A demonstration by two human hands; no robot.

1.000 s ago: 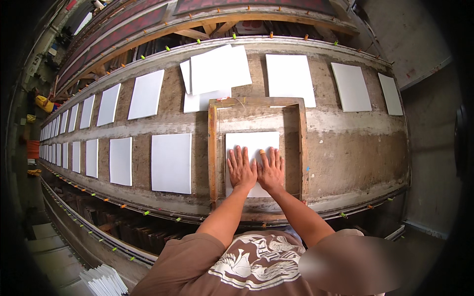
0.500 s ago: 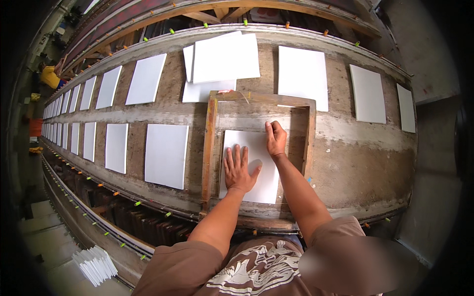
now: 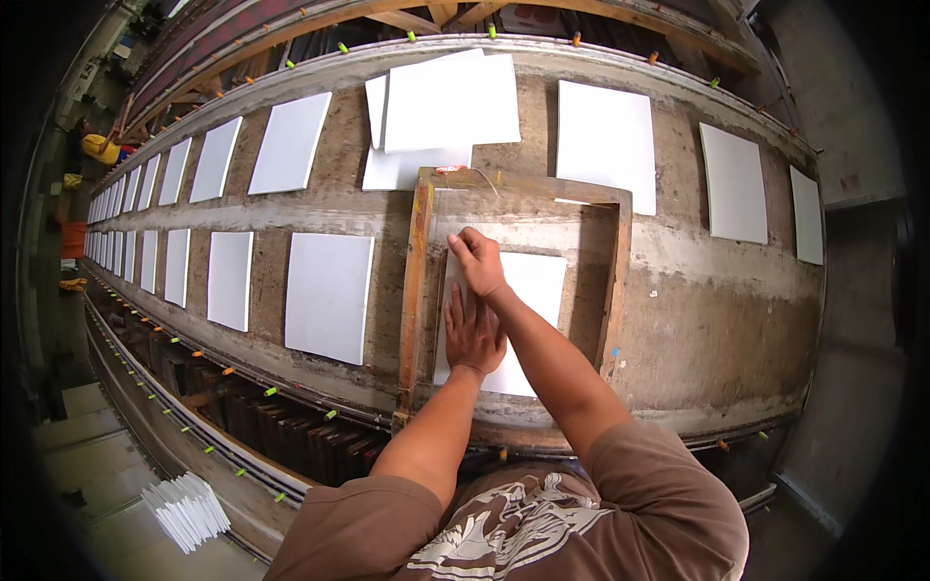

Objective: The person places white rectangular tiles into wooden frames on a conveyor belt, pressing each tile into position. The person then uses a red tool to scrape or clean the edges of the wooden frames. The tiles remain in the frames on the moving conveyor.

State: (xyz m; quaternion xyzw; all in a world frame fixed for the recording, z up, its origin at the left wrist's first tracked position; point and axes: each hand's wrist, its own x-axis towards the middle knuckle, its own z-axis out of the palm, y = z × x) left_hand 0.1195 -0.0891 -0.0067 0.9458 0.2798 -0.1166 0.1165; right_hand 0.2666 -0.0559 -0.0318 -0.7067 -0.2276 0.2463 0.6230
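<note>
A wooden frame (image 3: 609, 290) lies on the long table around a white rectangular sheet (image 3: 536, 310). My left hand (image 3: 474, 334) rests on the left part of that sheet, palm down with fingers stretched out. Just beyond its fingertips is my right hand (image 3: 477, 259), closed, with the thumb pressed against the fingers at the sheet's far left corner. What it pinches, if anything, is too small to make out. My right forearm crosses over the sheet and hides part of it.
More white sheets stand in two rows along the table (image 3: 717, 320), including a sheet (image 3: 329, 295) left of the frame. Overlapping sheets (image 3: 455, 107) lie beyond it. Coloured pegs line the table edges. A stack of white pieces (image 3: 186, 511) sits lower left. A person (image 3: 102, 147) is far left.
My right hand has swung left from the far right part of the sheet to above my left hand. It stays closed. The left hand remains flat on the sheet.
</note>
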